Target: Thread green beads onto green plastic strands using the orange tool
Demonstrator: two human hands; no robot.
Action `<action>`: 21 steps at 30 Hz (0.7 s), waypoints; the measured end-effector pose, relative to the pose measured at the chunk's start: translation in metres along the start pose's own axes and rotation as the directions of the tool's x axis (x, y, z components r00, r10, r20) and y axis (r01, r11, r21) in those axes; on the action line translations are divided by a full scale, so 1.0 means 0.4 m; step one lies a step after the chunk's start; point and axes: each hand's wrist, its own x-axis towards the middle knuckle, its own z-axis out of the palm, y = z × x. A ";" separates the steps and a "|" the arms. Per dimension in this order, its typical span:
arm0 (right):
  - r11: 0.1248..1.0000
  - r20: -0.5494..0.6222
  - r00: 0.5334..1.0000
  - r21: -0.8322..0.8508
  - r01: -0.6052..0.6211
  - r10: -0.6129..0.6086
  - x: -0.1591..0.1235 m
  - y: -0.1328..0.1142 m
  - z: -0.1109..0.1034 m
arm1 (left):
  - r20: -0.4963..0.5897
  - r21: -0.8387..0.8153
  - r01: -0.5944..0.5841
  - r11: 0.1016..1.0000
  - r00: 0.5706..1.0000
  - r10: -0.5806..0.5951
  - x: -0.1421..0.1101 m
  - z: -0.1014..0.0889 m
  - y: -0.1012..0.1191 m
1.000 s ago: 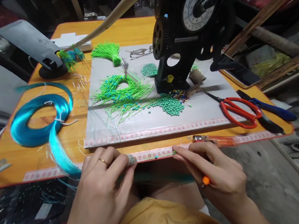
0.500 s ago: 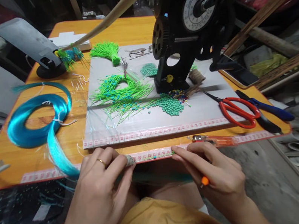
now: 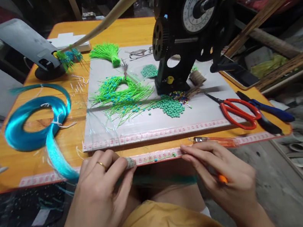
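My left hand [image 3: 106, 190] is closed in a pinch at the table's front edge, a ring on one finger and a greyish wrap [image 3: 131, 162] at the index fingertip. A thin strand, barely visible, seems to run from it along the tape measure [image 3: 161, 154], with a small blue bead [image 3: 156, 160] and a green bit [image 3: 174, 154] on that line. Further right, my right hand [image 3: 222, 171] pinches at the same edge. An orange-ended tool [image 3: 222, 178] sticks out below its curled fingers; most of it is hidden.
Behind my hands a white board [image 3: 142, 128] carries green beaded strands [image 3: 122, 95], loose green beads [image 3: 172, 108] and a black machine [image 3: 171, 67]. Red-handled scissors [image 3: 240, 114], pliers [image 3: 273, 110] and an orange cutter [image 3: 217, 141] lie right. A blue fibre coil [image 3: 17, 130] lies left.
My right hand has slid right along the tape measure, away from the green bit, which now shows uncovered. The orange-ended tool moved with it. My left hand stays in place.
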 end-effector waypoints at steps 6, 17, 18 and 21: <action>1.000 -0.027 0.999 -0.010 0.017 -0.017 0.001 -0.001 -0.004 | -0.012 -0.001 0.010 1.000 1.000 -0.010 -0.003 -0.003 0.003; 1.000 -0.033 0.999 0.001 0.006 -0.006 -0.001 -0.001 0.000 | -0.016 -0.003 0.007 1.000 1.000 -0.007 0.002 -0.001 0.004; 1.000 -0.032 0.999 0.001 0.001 -0.001 -0.001 0.000 -0.001 | -0.015 -0.004 0.008 1.000 1.000 -0.008 0.002 -0.001 0.004; 1.000 -0.028 1.000 0.004 -0.003 0.003 0.000 -0.001 -0.002 | -0.005 -0.006 0.009 1.000 1.000 -0.009 0.002 -0.001 0.005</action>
